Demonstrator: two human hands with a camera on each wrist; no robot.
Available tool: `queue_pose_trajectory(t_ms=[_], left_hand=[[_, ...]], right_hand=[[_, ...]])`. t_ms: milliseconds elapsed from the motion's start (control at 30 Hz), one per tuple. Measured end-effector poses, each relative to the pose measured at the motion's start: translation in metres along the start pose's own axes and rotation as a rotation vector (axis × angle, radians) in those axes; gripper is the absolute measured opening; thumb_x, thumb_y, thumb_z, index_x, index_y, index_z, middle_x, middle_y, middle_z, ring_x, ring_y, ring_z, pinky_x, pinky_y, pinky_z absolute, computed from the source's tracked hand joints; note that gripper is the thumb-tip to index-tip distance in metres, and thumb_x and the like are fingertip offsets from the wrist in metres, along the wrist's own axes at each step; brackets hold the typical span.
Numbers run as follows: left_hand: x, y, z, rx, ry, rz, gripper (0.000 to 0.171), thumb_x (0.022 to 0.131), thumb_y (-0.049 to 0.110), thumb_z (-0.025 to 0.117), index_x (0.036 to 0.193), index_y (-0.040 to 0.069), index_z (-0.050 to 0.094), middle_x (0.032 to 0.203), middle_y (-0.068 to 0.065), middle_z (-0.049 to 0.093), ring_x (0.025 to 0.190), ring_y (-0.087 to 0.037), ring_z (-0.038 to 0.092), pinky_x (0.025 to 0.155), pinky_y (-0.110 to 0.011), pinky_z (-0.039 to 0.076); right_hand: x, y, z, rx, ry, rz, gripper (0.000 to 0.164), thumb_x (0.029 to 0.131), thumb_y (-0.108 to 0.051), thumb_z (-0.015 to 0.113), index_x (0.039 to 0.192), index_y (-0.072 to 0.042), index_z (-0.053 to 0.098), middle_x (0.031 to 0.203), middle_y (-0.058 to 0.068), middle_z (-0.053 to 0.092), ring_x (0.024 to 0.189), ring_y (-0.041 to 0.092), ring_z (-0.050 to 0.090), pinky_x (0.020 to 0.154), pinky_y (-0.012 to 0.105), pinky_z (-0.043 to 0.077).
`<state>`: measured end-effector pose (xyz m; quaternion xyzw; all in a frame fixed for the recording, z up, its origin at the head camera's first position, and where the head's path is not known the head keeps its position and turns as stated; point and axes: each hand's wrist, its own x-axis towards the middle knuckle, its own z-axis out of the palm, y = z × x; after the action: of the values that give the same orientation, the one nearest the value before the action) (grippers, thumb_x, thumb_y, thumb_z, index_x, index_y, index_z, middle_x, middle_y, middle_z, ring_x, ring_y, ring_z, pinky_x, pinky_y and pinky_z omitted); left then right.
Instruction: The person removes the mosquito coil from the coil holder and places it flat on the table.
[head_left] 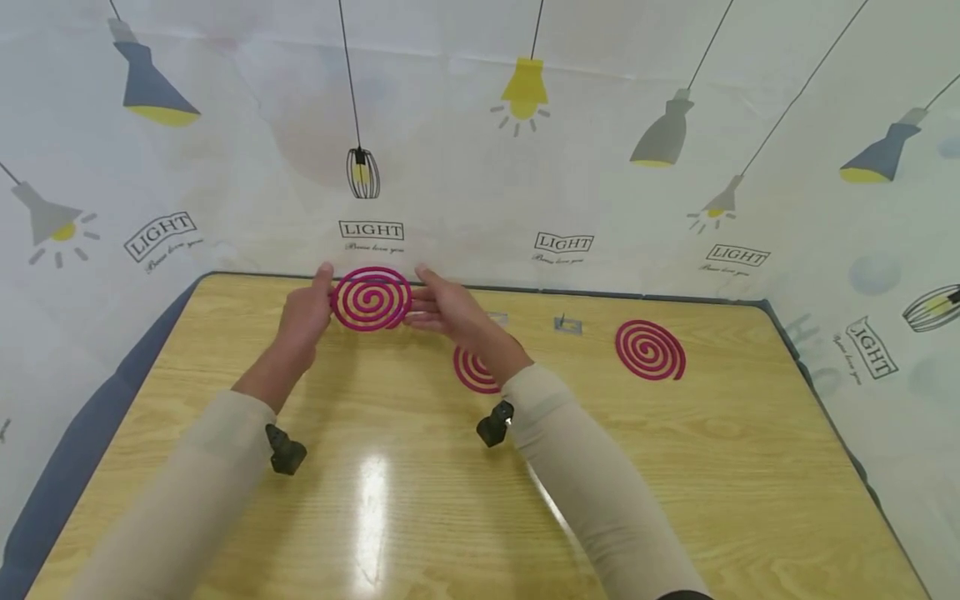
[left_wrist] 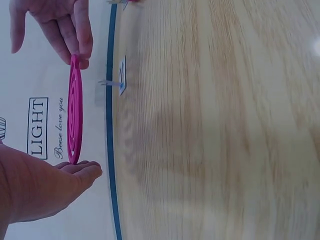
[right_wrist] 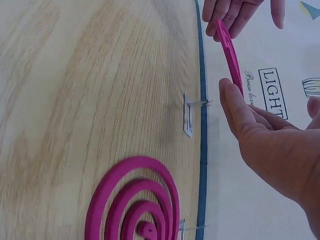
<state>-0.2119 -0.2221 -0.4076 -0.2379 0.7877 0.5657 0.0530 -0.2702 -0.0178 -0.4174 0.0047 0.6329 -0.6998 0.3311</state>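
A magenta mosquito coil [head_left: 372, 298] is held above the far edge of the table, between my two hands. My left hand [head_left: 306, 312] touches its left rim with extended fingers. On the opposite rim rest the straight fingers of my right hand [head_left: 453, 308]. Seen edge-on in the left wrist view, the coil [left_wrist: 75, 110] spans from one hand's fingertips to the other's. A small metal coil stand [right_wrist: 188, 115] with an upright prong sits on the table near my right fingers. Another magenta coil [head_left: 474, 372] lies flat, partly hidden under my right wrist.
Further right, a third magenta coil [head_left: 650, 350] lies flat on the wooden table [head_left: 420, 500]. A metal stand [head_left: 568, 324] is near the back edge; another stand [head_left: 497, 317] is partly covered by my right hand. Behind rises a wall covering [head_left: 450, 167] printed with lamps.
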Motion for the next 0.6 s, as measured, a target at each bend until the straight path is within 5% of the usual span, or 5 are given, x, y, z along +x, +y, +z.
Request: queue_pose_trajectory(t_ms=[600], left_hand=[[0.003,-0.012,-0.031,0.016,-0.003,-0.021,0.087,0.097,0.066,0.016,0.147,-0.002,0.037,0.15,-0.024,0.037,0.138,-0.039,0.036,0.116,-0.049,0.029]], right_hand=[[0.005,0.013,0.031,0.039,-0.064,-0.002,0.07,0.099,-0.051,0.047,0.142,0.004,0.043,0.136,0.02,0.055,0.116,0.034,0.061,0.1,0.038,0.05]])
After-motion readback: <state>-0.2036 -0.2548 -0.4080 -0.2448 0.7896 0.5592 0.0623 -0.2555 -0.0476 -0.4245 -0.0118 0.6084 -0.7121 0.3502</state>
